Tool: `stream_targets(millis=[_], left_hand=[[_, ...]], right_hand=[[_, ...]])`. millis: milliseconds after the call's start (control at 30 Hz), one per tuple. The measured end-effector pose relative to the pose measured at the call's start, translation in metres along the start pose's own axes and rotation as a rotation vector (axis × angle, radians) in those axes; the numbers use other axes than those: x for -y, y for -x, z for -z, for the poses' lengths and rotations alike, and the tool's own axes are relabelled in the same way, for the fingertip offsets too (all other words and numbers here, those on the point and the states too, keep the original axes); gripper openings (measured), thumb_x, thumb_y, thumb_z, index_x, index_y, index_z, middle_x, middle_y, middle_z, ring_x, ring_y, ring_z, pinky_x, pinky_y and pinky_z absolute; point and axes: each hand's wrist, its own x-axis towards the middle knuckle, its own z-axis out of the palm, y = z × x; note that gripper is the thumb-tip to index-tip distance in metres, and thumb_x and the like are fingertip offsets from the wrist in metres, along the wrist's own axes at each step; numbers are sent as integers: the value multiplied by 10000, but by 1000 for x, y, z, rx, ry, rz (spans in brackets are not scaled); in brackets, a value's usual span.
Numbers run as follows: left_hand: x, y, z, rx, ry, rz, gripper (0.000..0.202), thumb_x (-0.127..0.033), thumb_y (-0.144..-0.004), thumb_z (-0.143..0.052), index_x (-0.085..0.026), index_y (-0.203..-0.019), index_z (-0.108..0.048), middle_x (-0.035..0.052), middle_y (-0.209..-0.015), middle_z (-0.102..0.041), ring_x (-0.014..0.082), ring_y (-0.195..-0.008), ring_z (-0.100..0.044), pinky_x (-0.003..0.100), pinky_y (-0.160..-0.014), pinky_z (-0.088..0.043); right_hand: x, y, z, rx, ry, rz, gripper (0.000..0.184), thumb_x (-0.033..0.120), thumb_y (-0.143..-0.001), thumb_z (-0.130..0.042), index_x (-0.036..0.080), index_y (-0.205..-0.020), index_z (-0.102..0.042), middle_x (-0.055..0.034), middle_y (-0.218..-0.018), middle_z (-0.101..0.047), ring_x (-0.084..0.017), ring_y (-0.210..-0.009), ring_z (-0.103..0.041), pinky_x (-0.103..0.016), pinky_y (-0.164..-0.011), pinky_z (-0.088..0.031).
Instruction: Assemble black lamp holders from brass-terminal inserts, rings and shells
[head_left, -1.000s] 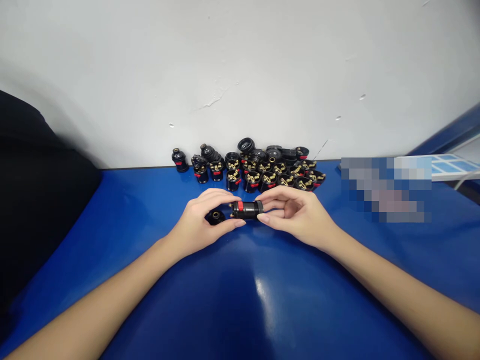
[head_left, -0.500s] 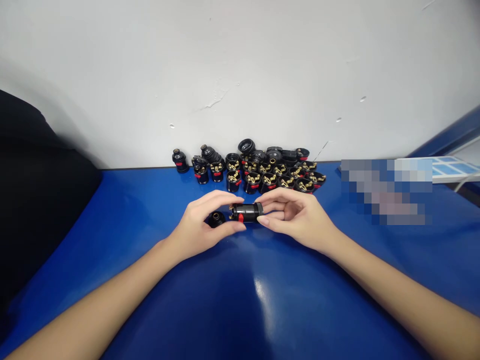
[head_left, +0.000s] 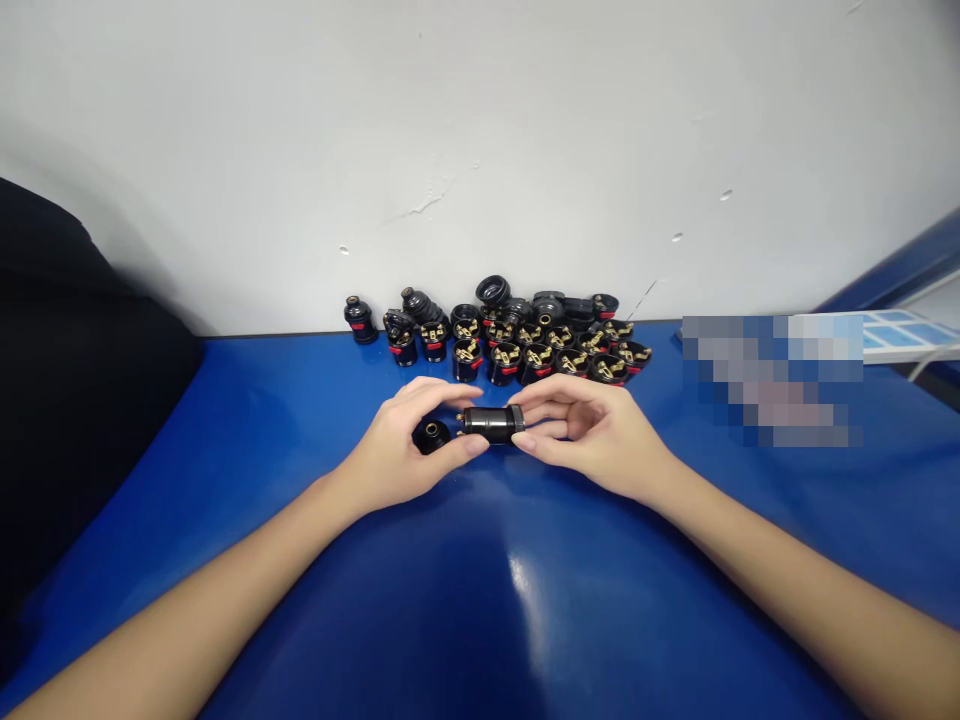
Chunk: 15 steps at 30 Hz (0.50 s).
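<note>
Both hands meet over the middle of a blue table. Between them lies a black lamp socket on its side, held at each end. My right hand pinches its right end with thumb and fingers. My left hand pinches its left end, and a black cap with a brass-lined hole rests in that hand's palm. No red mark shows on the socket now.
A pile of several black socket parts with brass contacts and red tabs lies along the white wall. One assembled black socket stands at the pile's left. A dark mass fills the left edge. A blurred patch covers something at right.
The socket has turned between my fingers: its red tab, visible on the side earlier, has rotated out of sight. Both hands have stayed in place.
</note>
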Motion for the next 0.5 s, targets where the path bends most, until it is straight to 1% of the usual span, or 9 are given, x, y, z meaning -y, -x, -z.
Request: stream_targets(millis=[67, 133, 200, 233, 300, 333, 400, 433, 500], left_hand=[[0, 0, -1, 13, -23, -11, 262, -350, -988, -779, -225, -1217, -754, 67, -1110, -806, 232, -1060, -724, 408, -993, -558], [0, 0, -1, 0, -22, -72, 257, -338, -959, -819, -228, -1183, -754, 64, -1105, -806, 233, -1062, -718, 409, -1007, -553], [-1, 0, -1, -21, -7, -101, 423, -352, -897, -887, -232, -1265, -717, 76, -1178, -791, 245, -1122, -708, 415, -1041, -545], [-1, 0, -1, -24, -9, -87, 512, -373, -881, -900, -235, -1325, -686, 83, -1218, -780, 254, -1156, -700, 425, -1059, -537], [-2, 0, 0, -5, -38, -5, 570, -417, -925, -850, -239, -1417, -627, 88, -1246, -770, 268, -1197, -685, 455, -1086, -515], [-3, 0, 0, 9, -62, 45, 519, -429, -972, -792, -241, -1425, -623, 82, -1218, -775, 267, -1187, -685, 470, -1094, -503], [-4, 1, -1, 34, -102, 107, 348, -415, -1054, -667, -249, -1360, -668, 56, -1101, -786, 249, -1112, -703, 484, -1103, -486], [-4, 1, -1, 38, -109, 120, 301, -407, -1069, -638, -253, -1323, -688, 43, -1046, -786, 239, -1072, -711, 482, -1104, -484], [-4, 2, -1, 23, -94, 118, 289, -404, -1045, -676, -259, -1294, -692, 28, -1001, -786, 230, -1039, -722, 470, -1098, -491]], right_hand=[[0, 0, -1, 12, 2, -4, 365, 269, -758, -983, 208, -1068, -801, -69, -997, -856, -229, -935, -847, -327, -849, -715], [0, 0, -1, 10, 9, -4, 366, 276, -757, -983, 204, -1065, -798, -71, -1000, -855, -236, -936, -847, -339, -851, -717], [0, 0, -1, 3, 27, 0, 368, 289, -758, -981, 202, -1066, -799, -75, -999, -853, -243, -935, -846, -348, -843, -719], [0, 0, -1, 1, 36, 2, 371, 297, -760, -980, 202, -1070, -800, -78, -1000, -852, -247, -936, -845, -354, -842, -720], [0, 0, -1, 4, 45, 1, 383, 317, -760, -980, 203, -1078, -801, -85, -1006, -852, -257, -943, -845, -373, -852, -721], [0, 0, -2, 4, 47, -1, 392, 328, -757, -983, 203, -1079, -799, -88, -1008, -852, -262, -945, -845, -386, -860, -722], [0, 0, -3, -1, 49, -5, 411, 354, -744, -991, 201, -1073, -797, -92, -1006, -850, -273, -945, -845, -415, -877, -723], [0, 0, -3, -6, 51, -5, 421, 366, -735, -996, 200, -1067, -797, -94, -1000, -849, -276, -939, -846, -426, -882, -723], [0, 0, -2, -9, 57, -6, 431, 380, -728, -999, 197, -1063, -798, -97, -995, -848, -280, -932, -847, -441, -893, -721]])
